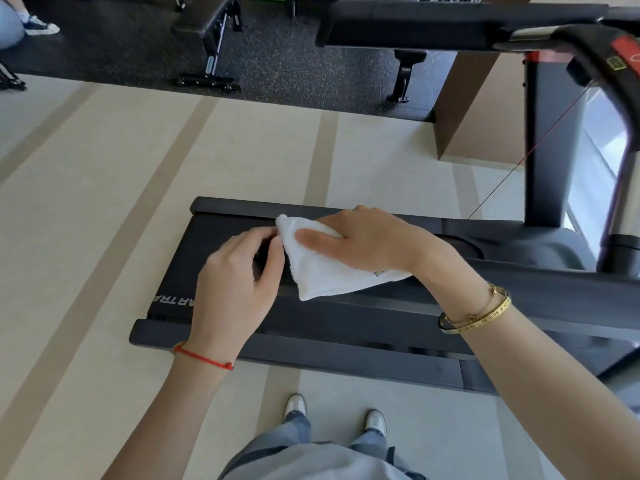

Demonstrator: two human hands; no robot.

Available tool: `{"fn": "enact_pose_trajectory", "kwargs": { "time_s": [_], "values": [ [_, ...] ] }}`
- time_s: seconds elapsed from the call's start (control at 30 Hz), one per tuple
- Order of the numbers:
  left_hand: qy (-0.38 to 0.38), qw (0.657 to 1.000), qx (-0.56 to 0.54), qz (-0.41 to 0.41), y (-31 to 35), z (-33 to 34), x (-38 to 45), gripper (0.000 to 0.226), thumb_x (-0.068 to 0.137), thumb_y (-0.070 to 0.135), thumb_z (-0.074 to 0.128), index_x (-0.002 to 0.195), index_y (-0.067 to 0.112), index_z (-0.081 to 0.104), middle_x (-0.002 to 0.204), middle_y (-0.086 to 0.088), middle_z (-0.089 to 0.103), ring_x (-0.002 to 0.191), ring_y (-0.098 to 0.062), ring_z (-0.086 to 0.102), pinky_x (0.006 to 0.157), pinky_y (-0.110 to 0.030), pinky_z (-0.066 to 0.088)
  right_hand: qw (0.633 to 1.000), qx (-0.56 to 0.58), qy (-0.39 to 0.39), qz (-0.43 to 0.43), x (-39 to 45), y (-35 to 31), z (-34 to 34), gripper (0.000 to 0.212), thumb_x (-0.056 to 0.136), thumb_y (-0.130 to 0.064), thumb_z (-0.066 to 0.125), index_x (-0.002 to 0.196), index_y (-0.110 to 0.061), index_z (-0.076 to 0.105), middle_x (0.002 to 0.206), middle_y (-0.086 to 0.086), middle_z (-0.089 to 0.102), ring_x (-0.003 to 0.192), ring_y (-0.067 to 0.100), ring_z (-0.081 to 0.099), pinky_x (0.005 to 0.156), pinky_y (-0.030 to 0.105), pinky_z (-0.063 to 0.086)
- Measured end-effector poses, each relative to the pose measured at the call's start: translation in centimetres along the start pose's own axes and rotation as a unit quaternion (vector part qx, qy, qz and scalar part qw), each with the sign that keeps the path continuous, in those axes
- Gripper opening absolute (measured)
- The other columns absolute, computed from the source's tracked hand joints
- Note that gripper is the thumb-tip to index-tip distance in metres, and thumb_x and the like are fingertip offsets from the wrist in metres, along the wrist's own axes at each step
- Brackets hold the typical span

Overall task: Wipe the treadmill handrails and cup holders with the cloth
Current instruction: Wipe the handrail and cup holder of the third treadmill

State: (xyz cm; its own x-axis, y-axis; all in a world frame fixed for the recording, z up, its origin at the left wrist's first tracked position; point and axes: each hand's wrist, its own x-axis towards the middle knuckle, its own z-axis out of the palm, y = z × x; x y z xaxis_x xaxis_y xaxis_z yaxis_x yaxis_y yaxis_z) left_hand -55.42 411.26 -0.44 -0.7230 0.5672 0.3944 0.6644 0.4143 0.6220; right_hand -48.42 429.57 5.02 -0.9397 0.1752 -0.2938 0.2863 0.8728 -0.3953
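Note:
A white folded cloth (327, 275) hangs in the air above the black treadmill deck (214, 233). My right hand (367, 240) grips its upper part, with the thumb lying across the top of the cloth. My left hand (235, 275) pinches the cloth's left corner with its fingertips. The treadmill's near handrail (450, 26) runs across the top right, well above both hands. Its console (620, 60), with a red patch, is at the far right edge. No cup holder is visible.
The treadmill upright (543, 143) stands at the right with a thin red safety cord (526, 157). Weight benches (211, 39) stand on dark rubber flooring at the back. A brown pillar (478, 109) rises behind the treadmill. My feet (332, 414) stand on the beige floor beside the deck.

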Motion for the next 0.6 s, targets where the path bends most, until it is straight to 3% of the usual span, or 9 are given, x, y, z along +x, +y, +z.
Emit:
{"fn": "enact_pose_trajectory", "kwargs": {
  "time_s": [0.1,0.2,0.3,0.5,0.6],
  "values": [
    [-0.013,1.0,-0.013,0.01,-0.2,-0.2,0.1,0.028,0.098,0.029,0.047,0.107,0.015,0.07,0.084,0.009,0.065,0.066,0.0,0.051,0.064,-0.009,0.036,1.0,-0.013,0.0,0.018,-0.6,0.3,0.0,0.057,0.089,-0.074,0.026,0.09,-0.028,0.061,0.076,-0.004,0.068,0.07,0.011,0.06,0.059,0.028,0.038],
    [-0.021,0.999,-0.027,0.023,-0.1,-0.3,0.5,0.027,0.096,0.025,0.05,0.105,0.012,0.071,0.094,0.004,0.071,0.083,-0.009,0.064,0.073,-0.026,0.054,0.998,-0.043,0.013,0.048,-2.6,2.1,-0.5,0.064,0.081,-0.083,0.021,0.083,-0.031,0.059,0.074,-0.006,0.065,0.07,0.011,0.06,0.058,0.028,0.037],
    [-0.032,0.999,-0.033,0.028,0.0,-0.4,0.6,0.025,0.097,0.022,0.051,0.105,0.01,0.072,0.099,0.001,0.072,0.092,-0.013,0.067,0.08,-0.033,0.057,0.994,-0.043,0.029,0.094,-4.3,3.6,-1.1,0.072,0.069,-0.091,0.016,0.074,-0.031,0.057,0.067,-0.01,0.061,0.064,0.007,0.057,0.057,0.027,0.036],
    [-0.04,0.998,-0.034,0.039,-0.1,-0.4,0.7,0.032,0.097,0.028,0.046,0.101,0.01,0.072,0.093,0.003,0.071,0.086,-0.013,0.065,0.074,-0.031,0.056,0.996,-0.013,-0.018,0.086,-1.0,1.0,-0.6,0.061,0.083,-0.082,0.025,0.07,-0.03,0.056,0.062,-0.006,0.06,0.057,0.009,0.055,0.055,0.026,0.033],
    [-0.035,0.998,-0.037,0.038,-0.1,-0.3,0.7,0.031,0.097,0.028,0.045,0.098,0.011,0.072,0.088,0.005,0.07,0.079,-0.013,0.063,0.068,-0.03,0.053,0.996,-0.029,0.012,0.086,-1.2,0.6,-0.2,0.063,0.085,-0.08,0.025,0.07,-0.027,0.056,0.062,-0.007,0.058,0.06,0.008,0.054,0.055,0.027,0.032]
  ]
}}
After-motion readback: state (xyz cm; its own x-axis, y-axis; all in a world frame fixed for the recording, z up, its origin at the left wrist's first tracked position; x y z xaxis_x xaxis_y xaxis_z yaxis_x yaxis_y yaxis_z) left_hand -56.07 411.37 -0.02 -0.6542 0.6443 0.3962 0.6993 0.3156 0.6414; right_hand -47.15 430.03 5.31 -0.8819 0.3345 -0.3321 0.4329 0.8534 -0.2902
